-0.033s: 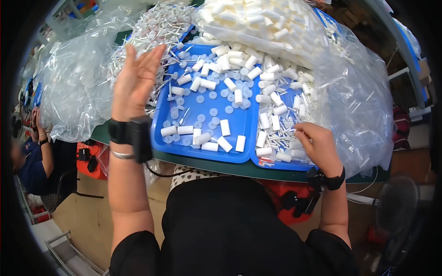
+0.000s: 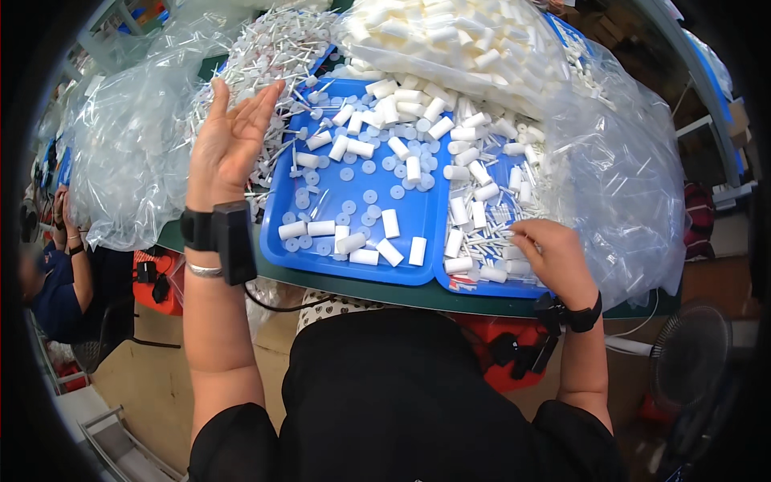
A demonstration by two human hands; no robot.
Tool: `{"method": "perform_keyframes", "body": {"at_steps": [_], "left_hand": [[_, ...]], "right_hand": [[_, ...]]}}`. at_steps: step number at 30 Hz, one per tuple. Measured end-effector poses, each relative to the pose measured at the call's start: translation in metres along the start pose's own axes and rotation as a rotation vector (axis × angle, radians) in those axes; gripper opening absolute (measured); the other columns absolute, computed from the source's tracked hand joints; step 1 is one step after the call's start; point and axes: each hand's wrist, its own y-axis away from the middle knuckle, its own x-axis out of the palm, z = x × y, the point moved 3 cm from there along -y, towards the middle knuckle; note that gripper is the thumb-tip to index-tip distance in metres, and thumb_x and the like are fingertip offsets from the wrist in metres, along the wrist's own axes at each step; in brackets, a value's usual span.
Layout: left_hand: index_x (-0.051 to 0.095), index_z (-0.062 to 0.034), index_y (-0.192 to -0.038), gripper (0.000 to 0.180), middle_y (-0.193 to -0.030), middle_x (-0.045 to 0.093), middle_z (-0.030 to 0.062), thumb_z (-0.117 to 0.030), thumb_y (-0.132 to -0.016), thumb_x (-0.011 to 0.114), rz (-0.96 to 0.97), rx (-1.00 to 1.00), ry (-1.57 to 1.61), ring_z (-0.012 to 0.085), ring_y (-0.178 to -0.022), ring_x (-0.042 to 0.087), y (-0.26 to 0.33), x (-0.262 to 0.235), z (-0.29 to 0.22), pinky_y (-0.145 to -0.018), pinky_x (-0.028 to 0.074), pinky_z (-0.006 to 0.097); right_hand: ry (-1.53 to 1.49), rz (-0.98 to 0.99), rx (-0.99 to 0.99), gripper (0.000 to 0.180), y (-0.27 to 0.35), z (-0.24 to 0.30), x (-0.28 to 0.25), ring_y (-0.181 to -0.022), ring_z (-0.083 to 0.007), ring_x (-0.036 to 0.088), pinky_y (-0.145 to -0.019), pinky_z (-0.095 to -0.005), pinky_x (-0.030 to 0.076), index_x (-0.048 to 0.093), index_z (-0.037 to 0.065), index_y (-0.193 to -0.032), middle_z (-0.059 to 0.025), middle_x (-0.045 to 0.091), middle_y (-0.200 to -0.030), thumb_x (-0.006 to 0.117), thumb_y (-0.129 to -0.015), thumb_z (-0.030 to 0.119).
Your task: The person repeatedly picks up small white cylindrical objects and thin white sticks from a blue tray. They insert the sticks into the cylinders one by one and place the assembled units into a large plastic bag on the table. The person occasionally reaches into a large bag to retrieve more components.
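At the right blue tray (image 2: 501,173), the right hand (image 2: 556,255) has thumb and fingertips close together by thin white sticks (image 2: 487,241) lying there among white cylinders (image 2: 459,210); whether it pinches one, I cannot tell. Near the heap of white pins (image 2: 277,48), the left hand (image 2: 230,149) is palm-up, fingers spread, beside the left blue tray (image 2: 410,215), scattered with translucent discs (image 2: 370,196)

I've a gap midway down the left blue tray (image 2: 414,210); white cylinders (image 2: 386,110) and a bulging bag (image 2: 514,95) crowd its far end.
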Motion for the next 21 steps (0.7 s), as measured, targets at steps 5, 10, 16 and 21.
{"method": "perform_keyframes", "body": {"at_steps": [5, 10, 16, 21], "left_hand": [[0.057, 0.0034, -0.136, 0.042, -0.129, 0.068, 0.0194, -0.024, -0.104, 0.063, 0.406, 0.002, -0.630, 0.0265, -0.115, 0.069, 0.043, -0.007, 0.058, -0.099, 0.056, 0.037], [0.070, -0.0018, -0.121, 0.028, -0.114, 0.073, 0.0097, -0.012, -0.095, 0.072, 0.633, 0.248, -1.523, 0.0246, -0.105, 0.068, 0.082, -0.027, 0.121, -0.093, 0.052, 0.034], [0.070, -0.0027, -0.111, 0.028, -0.105, 0.068, 0.0144, -0.001, -0.083, 0.073, 0.761, 0.616, -1.868, 0.0362, -0.108, 0.061, 0.090, -0.040, 0.137, -0.091, 0.051, 0.043], [0.068, -0.0028, -0.108, 0.027, -0.104, 0.065, 0.0141, 0.002, -0.081, 0.072, 0.693, 0.627, -1.844, 0.0361, -0.102, 0.061, 0.080, -0.047, 0.142, -0.087, 0.051, 0.043]], "right_hand": [[0.108, 0.162, -0.113, 0.014, 0.012, 0.006, 0.014, -0.091, -0.0320, 0.066, -0.084, -0.0434, 0.051, 0.074, 0.004, -0.095, -0.0127, 0.072, -0.093, 0.076, -0.083, 0.010], [0.384, 0.120, -0.209, 0.002, 0.006, 0.003, 0.034, -0.088, -0.0293, 0.060, -0.080, -0.0412, 0.047, 0.066, 0.006, -0.081, -0.0090, 0.062, -0.085, 0.067, -0.079, 0.005], [0.384, 0.078, -0.260, 0.001, -0.001, -0.003, 0.044, -0.085, -0.0269, 0.061, -0.077, -0.0406, 0.046, 0.065, 0.006, -0.082, -0.0093, 0.061, -0.083, 0.065, -0.081, 0.004], [-0.201, -0.056, 0.132, 0.004, -0.006, -0.012, 0.015, -0.081, -0.0229, 0.069, -0.073, -0.0345, 0.051, 0.065, 0.002, -0.088, -0.0091, 0.069, -0.094, 0.065, -0.092, 0.001]]}}
